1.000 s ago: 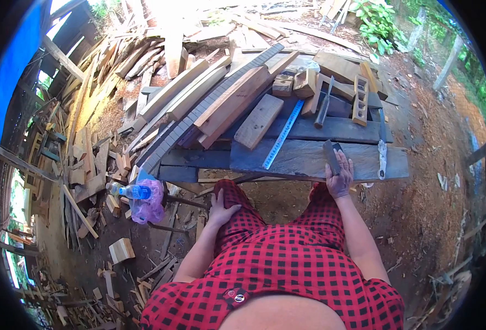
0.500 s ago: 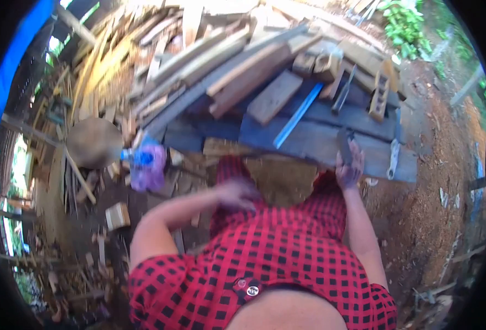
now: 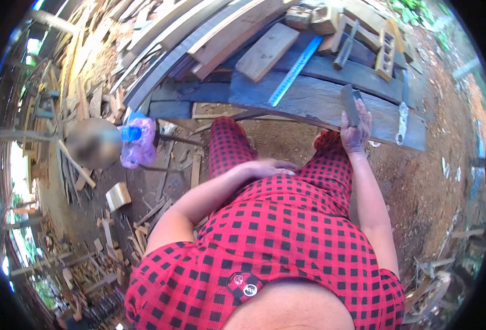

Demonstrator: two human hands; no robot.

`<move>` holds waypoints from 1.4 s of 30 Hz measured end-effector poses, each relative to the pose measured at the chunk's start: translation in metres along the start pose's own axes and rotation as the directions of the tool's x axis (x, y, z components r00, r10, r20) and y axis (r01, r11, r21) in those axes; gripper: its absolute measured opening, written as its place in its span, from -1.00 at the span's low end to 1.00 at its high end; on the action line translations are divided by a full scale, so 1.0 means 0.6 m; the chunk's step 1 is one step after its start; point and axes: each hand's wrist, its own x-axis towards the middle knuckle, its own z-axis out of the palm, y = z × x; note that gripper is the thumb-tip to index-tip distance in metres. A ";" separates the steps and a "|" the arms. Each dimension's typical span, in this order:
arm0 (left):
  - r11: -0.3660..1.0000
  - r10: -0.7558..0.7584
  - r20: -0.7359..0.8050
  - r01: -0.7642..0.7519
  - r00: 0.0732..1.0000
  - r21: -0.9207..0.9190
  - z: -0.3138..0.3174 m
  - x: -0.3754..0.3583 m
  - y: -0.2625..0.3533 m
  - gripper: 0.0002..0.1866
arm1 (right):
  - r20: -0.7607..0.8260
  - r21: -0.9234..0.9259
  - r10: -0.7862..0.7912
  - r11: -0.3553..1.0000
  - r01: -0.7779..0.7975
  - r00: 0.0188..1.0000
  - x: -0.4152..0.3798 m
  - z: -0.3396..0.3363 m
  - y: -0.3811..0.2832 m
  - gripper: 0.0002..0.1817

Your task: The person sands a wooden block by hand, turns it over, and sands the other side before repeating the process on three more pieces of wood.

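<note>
My right hand (image 3: 356, 132) is closed around a dark, flat rectangular block (image 3: 350, 104), held upright at the front edge of the plank bench (image 3: 320, 104). My left hand (image 3: 270, 168) lies on my lap over the red checked cloth, its fingers stretched out and nothing in them. A pale, narrow metal tool (image 3: 402, 122) rests on the bench to the right of the block. Behind it are a blue ruler (image 3: 295, 71), a chisel (image 3: 346, 47) and a small wooden frame with several openings (image 3: 385, 52).
Wooden beams (image 3: 237, 30) are stacked across the back of the bench, with a short board (image 3: 267, 52) in front. At left, a purple plastic bag (image 3: 138, 154) with a blue-topped item hangs near a round surface (image 3: 93, 143). A wood block (image 3: 118, 196) and scraps litter the ground.
My left hand has moved right and forward and settled on my lap, no longer blurred. The view has shifted, bringing the bench higher. My right hand still grips the dark block.
</note>
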 end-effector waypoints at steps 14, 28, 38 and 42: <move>0.532 0.845 -0.052 -0.826 0.532 0.186 0.047 0.169 0.161 -0.32 | 0.000 0.083 0.058 0.995 -0.058 0.998 0.003 -0.018 0.003 -0.49; 0.793 0.524 0.307 -0.587 0.794 0.163 -0.180 0.036 0.238 -0.56 | -0.029 0.069 0.024 0.997 -0.022 0.999 -0.011 -0.003 0.013 -0.58; 0.808 0.552 -0.347 -0.385 0.758 0.446 -0.275 0.092 0.354 -0.47 | 0.045 0.138 0.045 0.989 -0.051 0.998 -0.017 -0.001 0.021 -0.53; 0.809 0.541 -0.446 -0.296 0.713 0.509 -0.277 0.117 0.354 -0.48 | 0.041 0.141 0.054 0.988 -0.059 0.998 -0.011 -0.004 0.023 -0.54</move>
